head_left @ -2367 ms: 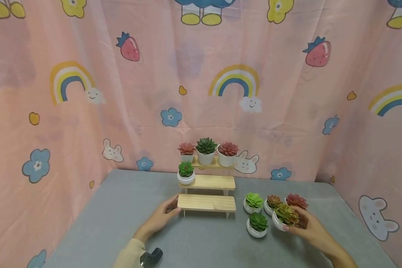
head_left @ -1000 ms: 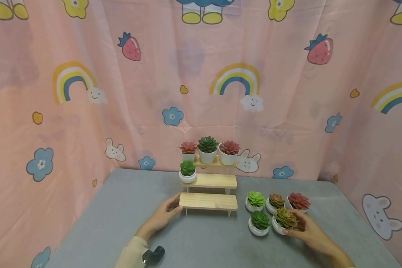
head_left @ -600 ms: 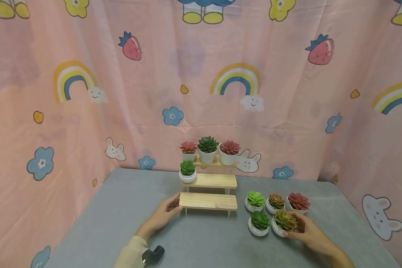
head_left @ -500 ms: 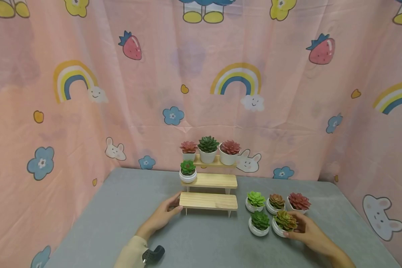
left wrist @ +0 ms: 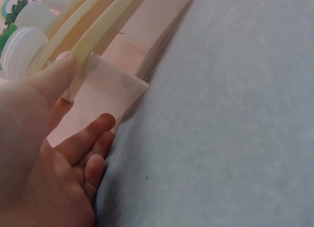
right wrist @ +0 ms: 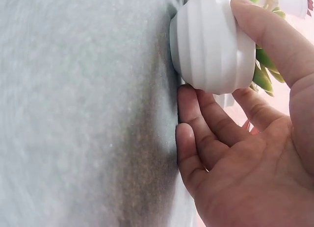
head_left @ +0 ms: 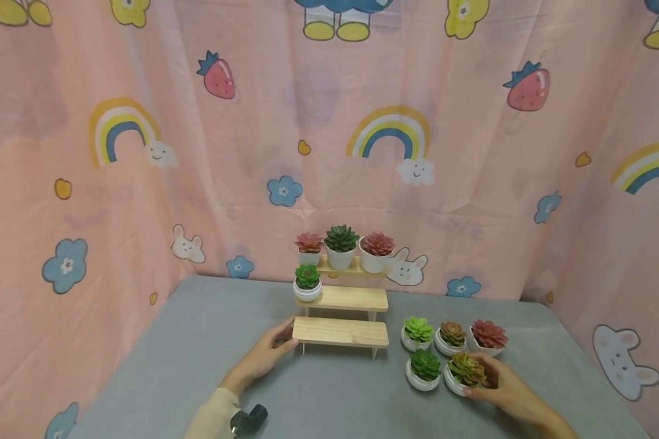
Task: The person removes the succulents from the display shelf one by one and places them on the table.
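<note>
In the head view my right hand (head_left: 500, 386) holds a potted succulent with yellow-green, red-tinged leaves (head_left: 466, 369), thumb and fingers on either side of its white pot (right wrist: 213, 43). The pot stands on the table in the right wrist view. At the left, my left hand (head_left: 260, 355) pinches the near-left end of a three-tier wooden stand's lowest board (head_left: 340, 331). In the left wrist view its thumb (left wrist: 63, 70) lies on the board, above a translucent leg (left wrist: 105, 87); the other fingers are below.
Beside the held pot stand succulents: dark green (head_left: 424, 366), bright green (head_left: 417, 330), brownish (head_left: 452, 335) and red (head_left: 489, 335). A green succulent (head_left: 307, 281) sits at the middle board's left end (head_left: 357, 298); three more line the top board. A pink printed curtain (head_left: 241, 152) hangs behind the grey table (head_left: 208, 317).
My right hand has lowered the yellow-green succulent from in front of the brownish one to the table, right of the dark green one. The left hand keeps its hold on the stand.
</note>
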`<state>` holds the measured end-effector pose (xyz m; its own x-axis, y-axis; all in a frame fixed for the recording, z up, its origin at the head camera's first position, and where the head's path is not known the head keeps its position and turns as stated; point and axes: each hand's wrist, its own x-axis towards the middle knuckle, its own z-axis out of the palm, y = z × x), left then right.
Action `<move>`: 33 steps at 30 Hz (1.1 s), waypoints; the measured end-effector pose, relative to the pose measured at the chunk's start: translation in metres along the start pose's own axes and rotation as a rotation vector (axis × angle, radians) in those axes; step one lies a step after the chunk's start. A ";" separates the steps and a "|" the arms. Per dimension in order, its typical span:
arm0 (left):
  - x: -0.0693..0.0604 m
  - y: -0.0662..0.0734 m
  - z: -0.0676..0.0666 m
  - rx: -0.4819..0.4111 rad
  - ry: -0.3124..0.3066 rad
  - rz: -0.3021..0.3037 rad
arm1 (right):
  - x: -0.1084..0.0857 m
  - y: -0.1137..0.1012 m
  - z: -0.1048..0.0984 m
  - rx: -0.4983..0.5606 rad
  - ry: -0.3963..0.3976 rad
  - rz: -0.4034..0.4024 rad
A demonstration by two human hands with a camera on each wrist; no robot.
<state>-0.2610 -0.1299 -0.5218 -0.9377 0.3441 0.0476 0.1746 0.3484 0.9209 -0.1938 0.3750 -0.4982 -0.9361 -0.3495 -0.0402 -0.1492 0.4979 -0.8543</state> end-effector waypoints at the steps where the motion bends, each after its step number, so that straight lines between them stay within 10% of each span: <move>1: -0.001 0.000 0.000 -0.004 0.003 -0.002 | 0.000 0.000 0.001 0.005 0.004 0.009; 33: 0.000 0.002 0.000 0.008 0.009 -0.018 | 0.002 -0.001 -0.002 0.075 -0.088 0.122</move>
<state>-0.2604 -0.1294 -0.5204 -0.9435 0.3295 0.0348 0.1602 0.3616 0.9185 -0.1961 0.3751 -0.4962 -0.9139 -0.3598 -0.1881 -0.0091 0.4814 -0.8765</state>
